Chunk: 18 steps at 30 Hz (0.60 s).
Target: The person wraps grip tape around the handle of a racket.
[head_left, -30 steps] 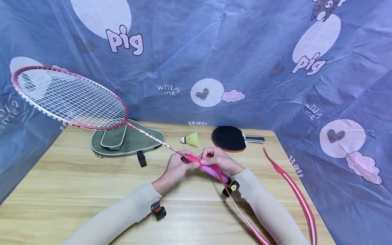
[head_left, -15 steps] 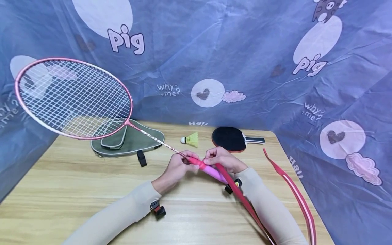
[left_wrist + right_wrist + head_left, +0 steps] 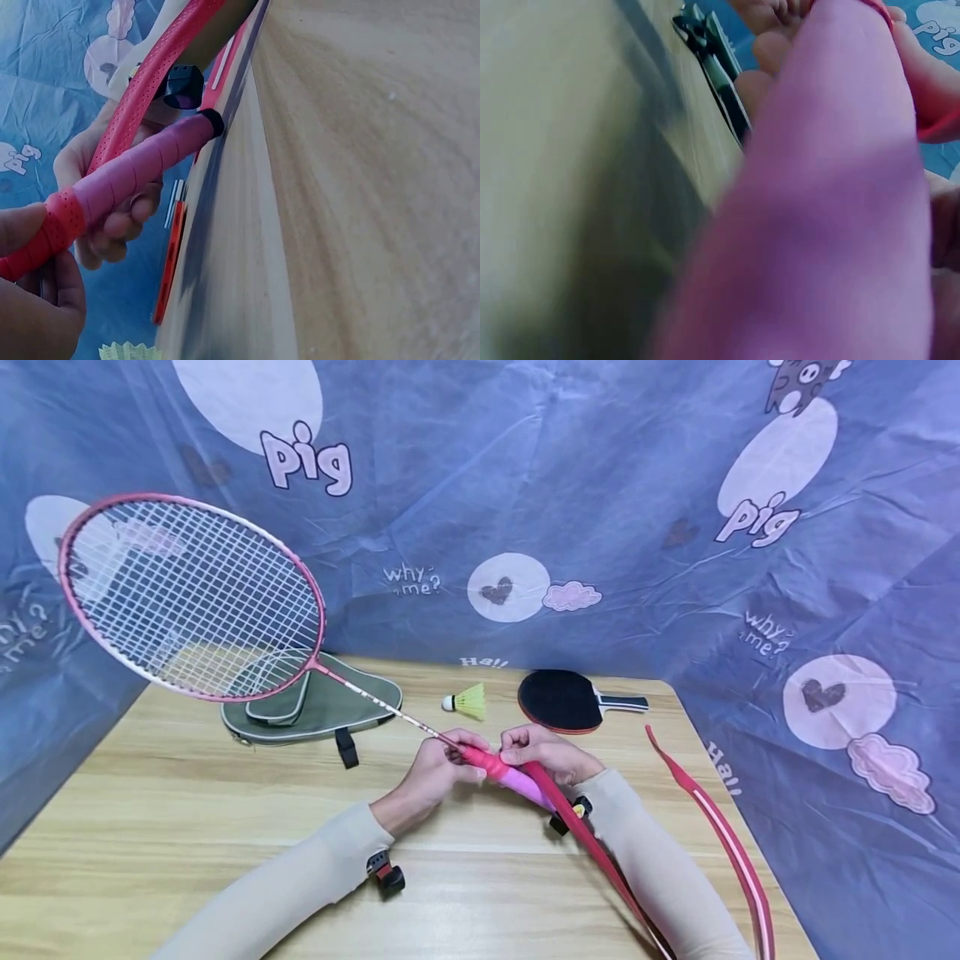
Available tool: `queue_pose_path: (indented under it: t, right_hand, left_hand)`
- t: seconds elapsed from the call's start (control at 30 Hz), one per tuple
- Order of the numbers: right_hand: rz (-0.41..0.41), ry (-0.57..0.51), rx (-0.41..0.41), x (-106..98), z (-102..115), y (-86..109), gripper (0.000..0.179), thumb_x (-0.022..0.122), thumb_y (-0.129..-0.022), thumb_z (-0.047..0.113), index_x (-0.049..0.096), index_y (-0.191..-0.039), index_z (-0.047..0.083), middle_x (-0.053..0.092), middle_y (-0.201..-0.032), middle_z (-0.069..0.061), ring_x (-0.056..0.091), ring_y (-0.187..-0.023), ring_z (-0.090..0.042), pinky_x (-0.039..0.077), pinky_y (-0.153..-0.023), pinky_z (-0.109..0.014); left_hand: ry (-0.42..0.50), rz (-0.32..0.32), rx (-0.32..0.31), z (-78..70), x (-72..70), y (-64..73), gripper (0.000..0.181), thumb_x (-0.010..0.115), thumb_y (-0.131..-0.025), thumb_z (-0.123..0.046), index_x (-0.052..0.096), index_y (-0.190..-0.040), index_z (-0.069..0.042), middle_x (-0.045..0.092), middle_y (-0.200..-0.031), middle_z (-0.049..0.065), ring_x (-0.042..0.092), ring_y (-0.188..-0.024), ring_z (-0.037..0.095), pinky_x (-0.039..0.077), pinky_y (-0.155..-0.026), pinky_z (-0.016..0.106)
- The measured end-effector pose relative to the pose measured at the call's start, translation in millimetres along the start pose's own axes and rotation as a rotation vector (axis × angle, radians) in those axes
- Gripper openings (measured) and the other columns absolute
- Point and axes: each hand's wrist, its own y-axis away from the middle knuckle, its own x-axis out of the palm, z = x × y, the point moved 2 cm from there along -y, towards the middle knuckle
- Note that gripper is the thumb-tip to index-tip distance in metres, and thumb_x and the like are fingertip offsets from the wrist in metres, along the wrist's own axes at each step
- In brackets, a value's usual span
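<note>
A badminton racket [image 3: 367, 695] is held up over the table, its strung head at the left. My left hand [image 3: 429, 774] grips the top of the handle, where perforated red grip tape [image 3: 54, 223] is wrapped. Below the wrap, the purple handle [image 3: 146, 163] shows, ending in a black butt. My right hand [image 3: 553, 755] pinches the red tape between thumb and fingers beside the handle. From there the loose strip [image 3: 588, 837] runs down past the right forearm. The right wrist view is filled mostly by the purple handle [image 3: 832, 195], blurred and close.
A green-grey paddle case [image 3: 352, 697] lies at the back left of the wooden table. Behind the hands are a yellow shuttlecock [image 3: 467, 702] and a black table-tennis bat [image 3: 561, 700]. A red strip with a pale stripe [image 3: 731, 835] hangs along the right edge.
The racket has rolled, so its strings face the camera more fully. My right hand has shifted slightly right, and the tape strip has turned its flat red side up.
</note>
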Motion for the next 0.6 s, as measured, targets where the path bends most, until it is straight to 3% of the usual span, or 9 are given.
queue_pose_path:
  t: [0.13,0.2,0.47,0.6]
  right_hand:
    - [0.137,-0.196,-0.036,1.7,-5.1,-2.0,0.022,0.048,-0.101,-0.002,0.056,-0.086,0.013,0.071,-0.090,0.004,0.072,-0.088,-0.014,0.060,-0.085,-0.029]
    - [0.163,-0.236,-0.055,3.0,-6.3,-2.6,0.023,0.045,-0.101,-0.003,0.056,-0.088,0.013,0.071,-0.095,0.002,0.073,-0.092,-0.018,0.061,-0.089,-0.034]
    - [0.073,-0.166,-0.097,4.5,-11.4,-0.6,0.018,0.050,-0.101,0.002,0.055,-0.087,0.013,0.072,-0.096,0.004,0.070,-0.085,-0.012,0.057,-0.078,-0.020]
    - [0.048,-0.112,-0.117,4.3,-9.9,-0.2,0.018,0.054,-0.100,0.001,0.055,-0.086,0.013,0.072,-0.099,0.004,0.069,-0.088,-0.011,0.055,-0.079,-0.019]
  left_hand:
    - [-0.005,-0.009,0.008,0.9,1.1,-0.9,0.044,0.068,-0.072,0.017,0.064,-0.115,0.008,0.072,-0.110,0.013,0.067,-0.095,0.012,0.056,-0.087,0.022]
    - [-0.008,-0.017,0.017,2.0,0.7,-1.1,0.045,0.067,-0.072,0.017,0.063,-0.116,0.008,0.071,-0.113,0.017,0.067,-0.096,0.012,0.057,-0.087,0.022]
    - [-0.088,-0.062,0.022,9.1,3.0,-1.6,0.049,0.068,-0.079,0.012,0.062,-0.127,0.005,0.065,-0.129,0.026,0.067,-0.110,0.020,0.053,-0.095,0.020]
    - [-0.139,-0.088,0.016,13.1,4.0,-0.8,0.045,0.073,-0.085,0.000,0.062,-0.128,0.003,0.068,-0.124,0.022,0.069,-0.101,0.018,0.057,-0.088,0.024]
